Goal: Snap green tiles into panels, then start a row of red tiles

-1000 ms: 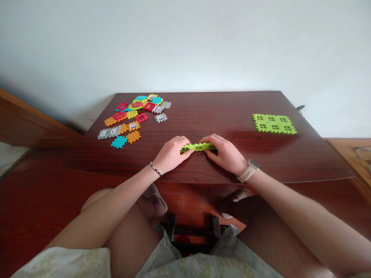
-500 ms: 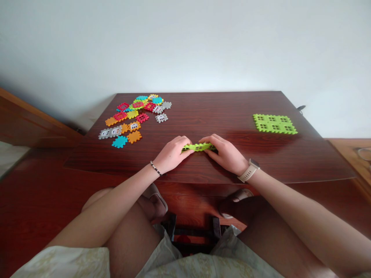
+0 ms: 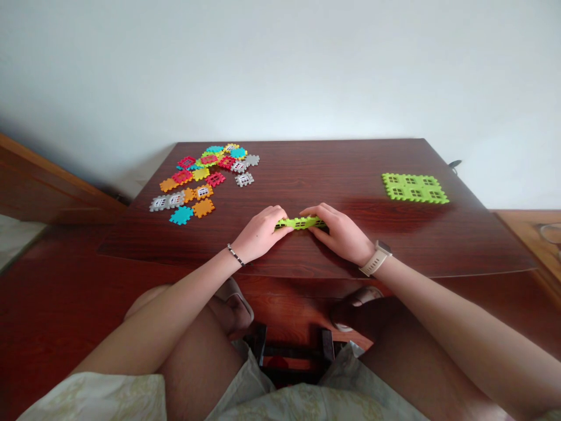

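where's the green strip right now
In the head view, the green strip is just right of centre, toward the near edge of the table, held between the left hand and the right hand.

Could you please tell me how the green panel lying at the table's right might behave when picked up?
The green panel would probably feel light for its size, being thin with six window openings. It might bend, or part at joints, as its toothed edges suggest interlocking tiles. Lying flat, it's unlikely to roll.
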The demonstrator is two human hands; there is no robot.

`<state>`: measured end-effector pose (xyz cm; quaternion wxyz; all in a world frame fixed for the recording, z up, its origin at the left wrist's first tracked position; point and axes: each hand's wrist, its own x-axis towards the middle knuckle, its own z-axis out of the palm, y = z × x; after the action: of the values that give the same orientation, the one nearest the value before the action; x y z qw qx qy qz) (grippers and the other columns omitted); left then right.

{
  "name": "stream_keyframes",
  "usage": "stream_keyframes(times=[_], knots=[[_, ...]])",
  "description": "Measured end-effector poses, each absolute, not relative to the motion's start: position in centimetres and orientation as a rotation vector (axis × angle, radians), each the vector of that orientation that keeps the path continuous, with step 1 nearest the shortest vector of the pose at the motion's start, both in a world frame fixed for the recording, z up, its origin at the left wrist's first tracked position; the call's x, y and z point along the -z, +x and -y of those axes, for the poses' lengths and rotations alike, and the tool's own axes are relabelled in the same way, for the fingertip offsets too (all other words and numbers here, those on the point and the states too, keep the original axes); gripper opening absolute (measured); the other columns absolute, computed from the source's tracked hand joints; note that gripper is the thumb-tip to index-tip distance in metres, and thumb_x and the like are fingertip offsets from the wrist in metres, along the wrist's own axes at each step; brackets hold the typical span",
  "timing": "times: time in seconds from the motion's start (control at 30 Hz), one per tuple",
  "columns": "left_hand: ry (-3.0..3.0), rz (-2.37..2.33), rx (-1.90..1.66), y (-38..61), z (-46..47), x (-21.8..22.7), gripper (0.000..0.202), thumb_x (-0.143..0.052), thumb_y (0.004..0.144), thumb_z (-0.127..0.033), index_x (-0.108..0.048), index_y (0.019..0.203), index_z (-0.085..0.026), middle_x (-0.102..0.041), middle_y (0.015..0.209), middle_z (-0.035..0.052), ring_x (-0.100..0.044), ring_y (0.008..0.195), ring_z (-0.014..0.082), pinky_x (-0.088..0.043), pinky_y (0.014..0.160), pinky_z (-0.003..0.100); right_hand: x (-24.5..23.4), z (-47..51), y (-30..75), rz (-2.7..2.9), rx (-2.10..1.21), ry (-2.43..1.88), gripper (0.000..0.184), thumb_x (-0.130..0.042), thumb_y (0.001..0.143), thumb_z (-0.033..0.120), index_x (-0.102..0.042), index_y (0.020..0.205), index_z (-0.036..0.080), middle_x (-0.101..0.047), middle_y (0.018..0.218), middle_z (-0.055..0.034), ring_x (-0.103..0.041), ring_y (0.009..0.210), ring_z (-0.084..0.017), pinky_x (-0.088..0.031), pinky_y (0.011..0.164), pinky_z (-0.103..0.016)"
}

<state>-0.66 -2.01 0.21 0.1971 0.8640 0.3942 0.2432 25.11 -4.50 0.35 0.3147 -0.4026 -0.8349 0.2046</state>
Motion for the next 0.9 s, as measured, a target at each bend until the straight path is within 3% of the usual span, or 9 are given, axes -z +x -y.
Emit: stream_keyframes(times=[0.33, 0.57, 0.9], knots=[[2.472, -1.101, -0.660, -1.2, 1.6, -0.7, 0.007, -0.072, 0.100, -0.023, -0.066, 0.103, -0.023, -0.074, 0.109, 0.0059, -0.069, 0.106, 0.0276, -0.054, 0.096, 0.042, -0.4, 4.8, 25.2, 2.210, -0.474, -1.119, 0.042, -0.061, 0.100, 0.017, -0.060, 0.141, 0.026, -0.071, 0.126, -0.0118, -0.072, 0.115, -0.033, -0.059, 0.101, -0.049], [2.443, -1.117, -0.705, -1.9, 1.3, -1.1, 0.010, -0.073, 0.099, -0.022, -0.068, 0.108, -0.023, -0.075, 0.110, 0.0048, -0.070, 0.105, 0.0255, -0.054, 0.096, 0.039, -0.5, 4.8, 25.5, 2.200, -0.431, -1.177, 0.042, -0.062, 0.101, 0.019, -0.060, 0.142, 0.027, -0.069, 0.124, -0.0108, -0.072, 0.107, -0.031, -0.059, 0.094, -0.045], [2.434, -1.127, -0.734, -2.2, 1.1, -1.3, 0.013, -0.074, 0.099, -0.021, -0.068, 0.111, -0.022, -0.074, 0.111, 0.0050, -0.070, 0.103, 0.0243, -0.053, 0.094, 0.038, -0.7, 4.7, 25.8, 2.159, -0.401, -1.192, 0.041, -0.061, 0.100, 0.018, -0.062, 0.141, 0.025, -0.071, 0.124, -0.0113, -0.072, 0.113, -0.031, -0.060, 0.098, -0.046]])
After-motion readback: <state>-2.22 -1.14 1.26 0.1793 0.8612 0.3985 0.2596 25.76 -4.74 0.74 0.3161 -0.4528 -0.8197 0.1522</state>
